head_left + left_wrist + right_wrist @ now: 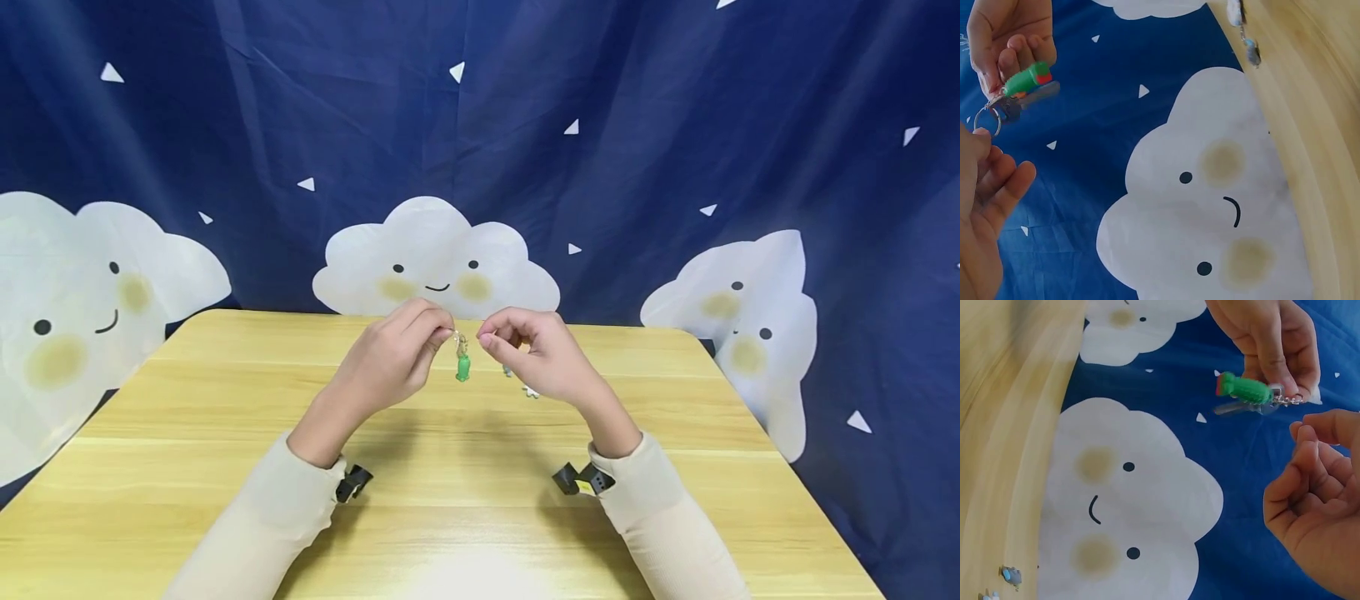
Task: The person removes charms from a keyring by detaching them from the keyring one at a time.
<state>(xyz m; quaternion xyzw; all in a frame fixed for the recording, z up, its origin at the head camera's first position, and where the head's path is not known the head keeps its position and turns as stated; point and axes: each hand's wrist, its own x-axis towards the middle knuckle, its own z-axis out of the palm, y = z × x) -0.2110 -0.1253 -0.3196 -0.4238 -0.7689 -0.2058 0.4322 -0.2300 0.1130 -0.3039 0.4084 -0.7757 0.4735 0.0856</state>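
Observation:
My left hand [393, 354] pinches a metal key ring [987, 120] between thumb and fingertips above the table. From it hang a short chain [1286, 399] and a green figure charm [463, 367] with a red end. A flat grey piece, perhaps a key [1041, 94], hangs beside the charm; its shape is blurred. The right hand [543, 354] is just to the right, fingers curled and thumb close to the index fingertip. A small gap separates it from the ring in the head view, and nothing shows between its fingertips.
Under the right hand, a small grey-blue charm [507, 371] and a white, petal-edged piece [531, 392] lie on the wooden table [465, 467], partly hidden. Behind the table's far edge hangs a dark blue curtain [517, 183] with smiling clouds. Each sleeve cuff carries a black device.

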